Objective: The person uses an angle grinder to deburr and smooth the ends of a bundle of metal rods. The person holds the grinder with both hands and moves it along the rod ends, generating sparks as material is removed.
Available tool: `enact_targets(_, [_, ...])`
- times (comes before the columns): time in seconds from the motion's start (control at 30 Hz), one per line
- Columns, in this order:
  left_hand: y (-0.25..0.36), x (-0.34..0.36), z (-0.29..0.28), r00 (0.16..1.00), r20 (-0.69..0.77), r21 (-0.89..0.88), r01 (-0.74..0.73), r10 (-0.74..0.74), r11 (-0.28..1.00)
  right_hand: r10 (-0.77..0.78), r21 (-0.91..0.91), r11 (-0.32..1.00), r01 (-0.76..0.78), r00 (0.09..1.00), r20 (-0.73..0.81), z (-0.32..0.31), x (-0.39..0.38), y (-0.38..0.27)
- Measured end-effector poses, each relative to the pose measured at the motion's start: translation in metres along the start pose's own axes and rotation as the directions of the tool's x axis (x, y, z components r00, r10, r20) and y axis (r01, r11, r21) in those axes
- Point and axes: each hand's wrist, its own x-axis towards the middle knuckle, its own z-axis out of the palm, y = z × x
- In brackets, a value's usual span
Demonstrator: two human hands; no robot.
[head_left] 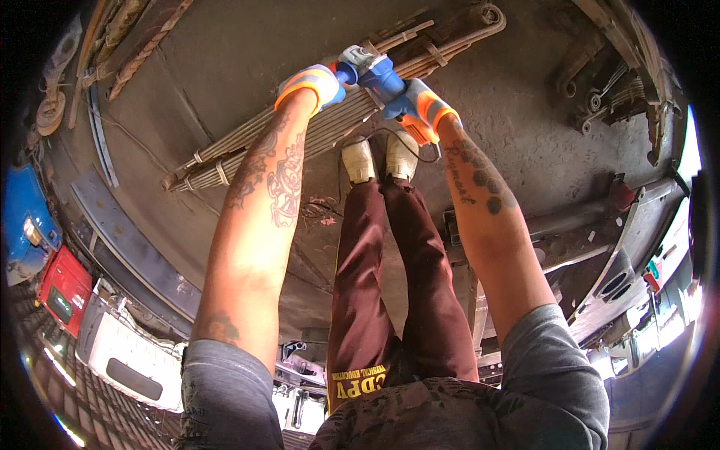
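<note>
An angle grinder (381,77) with a blue body, a grey metal head and an orange rear end is held out at arm's length. My left hand (311,84), in a white, orange and blue work glove, is closed around its blue side handle. Gloved the same way, my right hand (426,101) grips the rear of the body. A dark cord loops from the orange end beside my shoes. Beneath the tool lie long bundled leaf springs (262,154) on the floor; I cannot make out the disc or whether it touches them.
My shoes (358,161) stand close to the leaf springs. Rusty metal bars (142,56) lie at the far left, long steel beams (135,240) at the left. More spring parts (622,101) rest at the far right. Red (64,289) and white vehicle cabs stand at the lower left.
</note>
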Motion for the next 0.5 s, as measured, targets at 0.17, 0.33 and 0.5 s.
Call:
enact_targets(0.17, [0.009,-0.007,-0.002,0.999,-0.037,-0.047,-0.040,0.038,0.998,0.020,0.013,1.000,-0.020,1.000,0.022,-0.008,-0.007,0.003])
enact_targets(0.33, [0.002,0.003,0.017,1.000,0.002,-0.042,0.029,-0.029,0.999,0.009,-0.078,0.997,-0.018,0.993,-0.114,0.005,-0.009,0.015])
enact_targets(0.5, [-0.072,0.009,0.077,0.974,-0.213,-0.113,-0.108,0.082,0.988,0.091,-0.032,0.994,-0.101,0.970,-0.227,0.054,-0.052,-0.027])
